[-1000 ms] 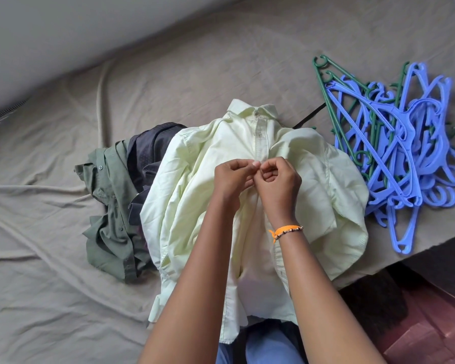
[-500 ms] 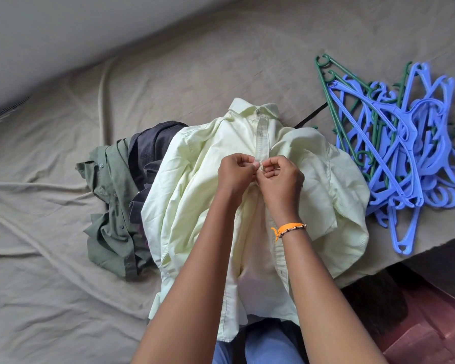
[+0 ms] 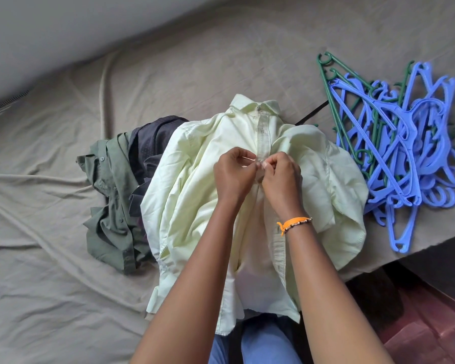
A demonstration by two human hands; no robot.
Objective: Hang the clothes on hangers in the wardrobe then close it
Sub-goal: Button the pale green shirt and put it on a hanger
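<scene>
Pale yellow shirt (image 3: pixel 208 185), one, lies front-up mid-bed, its placket pinched by left hand (image 3: pixel 231 177) and right hand (image 3: pixel 283 179), fingertips clamped together on it. At nine o'clock lie one olive shirt (image 3: pixel 111 195) and one dark garment (image 3: pixel 150 148), partly under it. At three o'clock, a tangled heap of blue and green hangers (image 3: pixel 399 153), too tangled to count, rests on the grey bedsheet (image 3: pixel 50 285).

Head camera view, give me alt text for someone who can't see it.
Both hands, left hand and right hand, pinch the front placket of a pale yellow shirt spread on a bed. A green shirt and dark garment lie to its left, a pile of blue and green hangers to its right.
</scene>
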